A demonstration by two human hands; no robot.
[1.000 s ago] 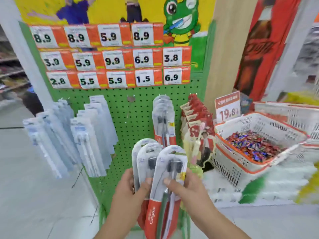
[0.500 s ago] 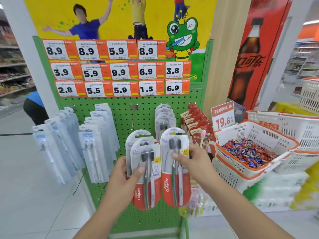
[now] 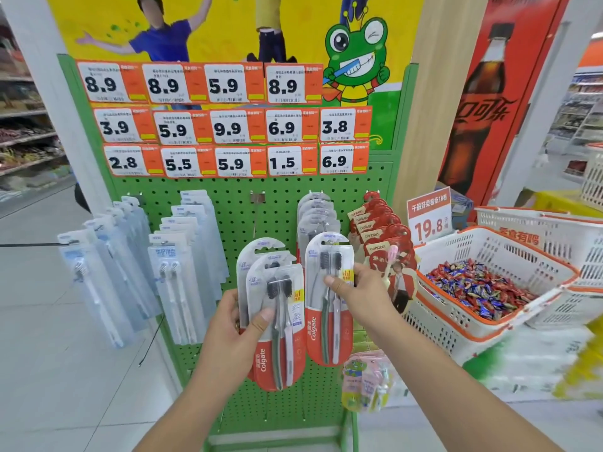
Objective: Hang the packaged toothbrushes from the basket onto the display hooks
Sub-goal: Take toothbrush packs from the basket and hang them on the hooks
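The left hand (image 3: 238, 334) is gripping a small stack of toothbrush packs (image 3: 277, 321), thumb lying across the front of the nearest one and the fingers curled behind. These packs are standing upright in front of the green pegboard (image 3: 228, 203), long axis vertical, with the bristle heads pointing up and the red printed ends pointing down; at least two packs are showing, one fanned slightly behind and to the left of the other.

The right hand (image 3: 362, 288) is pinching a single toothbrush pack (image 3: 329, 301) by its right edge, thumb on the front and fingers wrapping behind. This pack is also standing upright, brush heads up and handles running straight down, and its rounded top is sitting in front of the row of matching packs on the hook (image 3: 318, 216). Whether its hanging hole is already over the hook is too hard to tell. The two held groups are sitting just beside each other without touching.

To the left, pale blue packs (image 3: 182, 265) are hanging in rows off the pegboard. To the right of the held pack, red carded packs (image 3: 378, 230) are hanging in a staggered row. Orange and white price tags (image 3: 228, 125) are covering the upper board. Further right, a white basket (image 3: 450, 324) with an orange rim is holding wrapped candies (image 3: 479, 288)
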